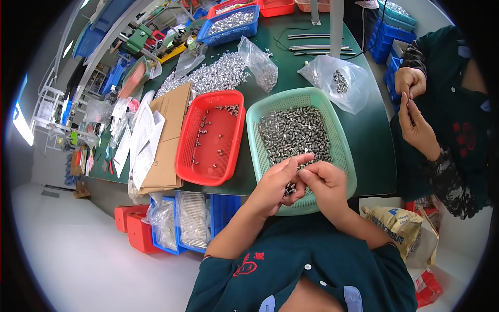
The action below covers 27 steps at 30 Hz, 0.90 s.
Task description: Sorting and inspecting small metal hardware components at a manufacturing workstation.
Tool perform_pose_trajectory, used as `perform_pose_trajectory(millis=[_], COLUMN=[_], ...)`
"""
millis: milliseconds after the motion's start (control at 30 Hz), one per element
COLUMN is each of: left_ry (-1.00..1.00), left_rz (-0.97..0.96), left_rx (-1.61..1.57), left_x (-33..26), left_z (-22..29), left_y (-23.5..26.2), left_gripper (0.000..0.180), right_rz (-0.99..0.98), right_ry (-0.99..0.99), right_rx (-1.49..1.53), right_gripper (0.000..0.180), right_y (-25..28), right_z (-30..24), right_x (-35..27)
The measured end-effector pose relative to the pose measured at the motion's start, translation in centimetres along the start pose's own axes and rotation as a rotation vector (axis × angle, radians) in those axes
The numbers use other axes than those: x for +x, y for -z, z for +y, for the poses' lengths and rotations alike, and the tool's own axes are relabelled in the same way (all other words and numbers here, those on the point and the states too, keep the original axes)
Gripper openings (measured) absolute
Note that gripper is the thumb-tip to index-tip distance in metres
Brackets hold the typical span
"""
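Silvery small metal parts (294, 134) heaped in green basket (343, 140), left hand (275, 184) and right hand (325, 182) pinching some

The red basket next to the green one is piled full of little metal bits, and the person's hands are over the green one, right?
Not quite. In the head view the red basket holds only a few scattered metal bits; the green basket is the full one. The left hand and right hand are over the green one.

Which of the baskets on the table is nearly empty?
The red basket, left of the green basket: only scattered small metal parts lie in it, while the green one holds a dense heap.
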<state>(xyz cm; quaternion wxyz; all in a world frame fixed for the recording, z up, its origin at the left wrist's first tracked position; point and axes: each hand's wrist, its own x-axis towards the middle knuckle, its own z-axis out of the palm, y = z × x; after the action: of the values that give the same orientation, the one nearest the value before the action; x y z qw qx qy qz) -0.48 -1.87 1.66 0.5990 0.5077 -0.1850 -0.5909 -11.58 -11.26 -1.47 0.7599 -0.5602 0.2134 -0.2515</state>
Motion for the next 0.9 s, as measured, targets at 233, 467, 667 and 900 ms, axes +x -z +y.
perform_pose_trajectory(millis=[233, 467, 667, 900], left_ry=[0.045, 0.027, -0.049, -0.056], left_rz=[-0.029, 0.237, 0.294, 0.019], left_rx=[-0.003, -0.685, -0.728, -0.622], left_x=[-0.2, 0.2, 0.6, -0.2], left_z=[0.8, -0.7, -1.4, -1.9], left_y=[-0.2, 3.5, 3.3, 2.3], left_gripper=[0.073, 0.028, 0.015, 0.020], right_rz=[-0.017, -0.017, 0.159, 0.109], right_ry=[-0.176, -0.156, 0.695, 0.396], right_rx=[0.197, 0.192, -1.024, -0.493], right_gripper=[0.015, 0.015, 0.011, 0.005], right_y=[0.6, 2.2, 2.0, 1.7], right_z=[0.5, -0.5, -2.6, -2.1], right_x=[0.9, 1.8, 1.7, 0.8])
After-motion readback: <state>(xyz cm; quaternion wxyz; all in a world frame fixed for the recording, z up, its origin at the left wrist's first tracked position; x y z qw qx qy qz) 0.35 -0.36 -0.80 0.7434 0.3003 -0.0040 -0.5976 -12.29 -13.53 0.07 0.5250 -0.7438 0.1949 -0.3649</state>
